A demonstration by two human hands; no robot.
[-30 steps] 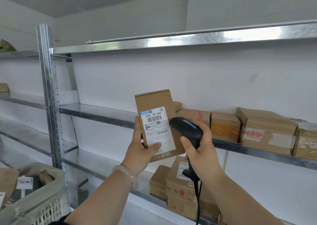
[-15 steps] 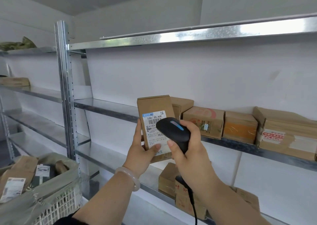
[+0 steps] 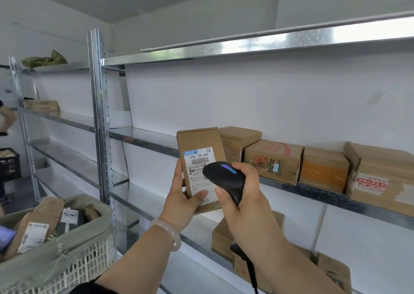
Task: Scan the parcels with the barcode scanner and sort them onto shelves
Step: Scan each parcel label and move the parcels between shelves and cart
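Observation:
My left hand [image 3: 183, 198] grips a small upright cardboard parcel [image 3: 198, 142] from below, its white barcode label [image 3: 198, 157] facing me. My right hand [image 3: 240, 195] holds a black barcode scanner [image 3: 223, 177] with a lit blue stripe, its head right in front of the label and covering the label's lower right part. The scanner's cable hangs down past my right wrist. Behind the parcel runs a metal shelf [image 3: 143, 140] that carries a row of cardboard boxes [image 3: 272, 160] to the right.
A white plastic crate [image 3: 74, 262] lined with a grey sack holds several parcels at lower left. More boxes [image 3: 224, 235] sit on the lower shelf. A steel upright [image 3: 98, 114] divides the racks. A further rack stands at left, with a person's arm [image 3: 7, 117] at the frame edge.
The view has swung left, bringing more of the left rack and crate into sight. The scanner has moved left and closer over the label. My left hand keeps its grip on the parcel.

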